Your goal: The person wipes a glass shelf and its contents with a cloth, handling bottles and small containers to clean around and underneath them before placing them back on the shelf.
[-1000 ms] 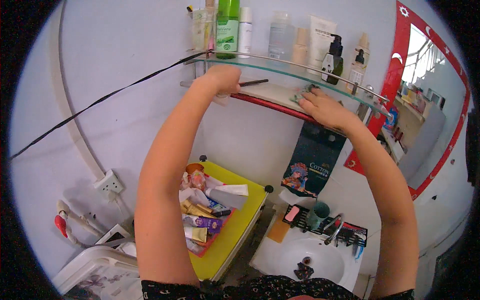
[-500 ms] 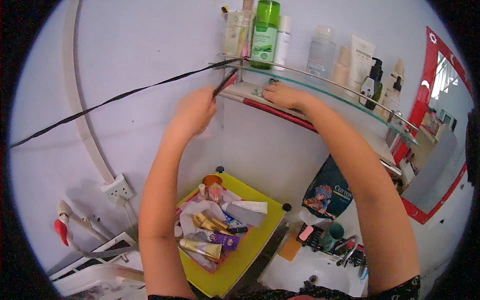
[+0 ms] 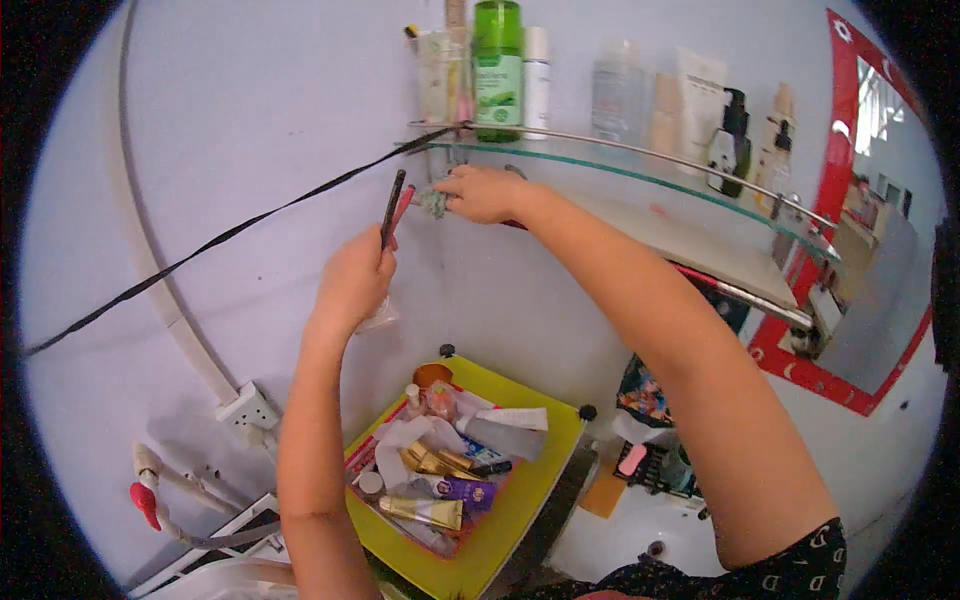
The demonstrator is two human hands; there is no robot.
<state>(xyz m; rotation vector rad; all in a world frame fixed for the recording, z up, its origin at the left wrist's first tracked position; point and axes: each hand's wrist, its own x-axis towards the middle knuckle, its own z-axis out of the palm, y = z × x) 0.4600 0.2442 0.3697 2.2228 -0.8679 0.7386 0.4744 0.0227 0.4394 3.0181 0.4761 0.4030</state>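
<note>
My left hand is closed around a slim black pencil-like stick and a pinkish-red one, both pointing up. Something pale and see-through shows under that hand; its kind cannot be made out. My right hand pinches a crumpled grey-green cloth at the left end of the lower white shelf. Just above it runs a glass shelf with a metal rail, bearing a green bottle, a white bottle and a clear cup of slim items.
Below stands a yellow-topped surface with a tray full of tubes and cosmetics. A white sink is at the lower right, a red-framed mirror at far right. A black cord crosses the left wall above a socket.
My right hand has drawn the cloth leftward to the lower shelf's end. My left hand, still holding the sticks, has moved down and away from the shelf. The view has shifted slightly.
</note>
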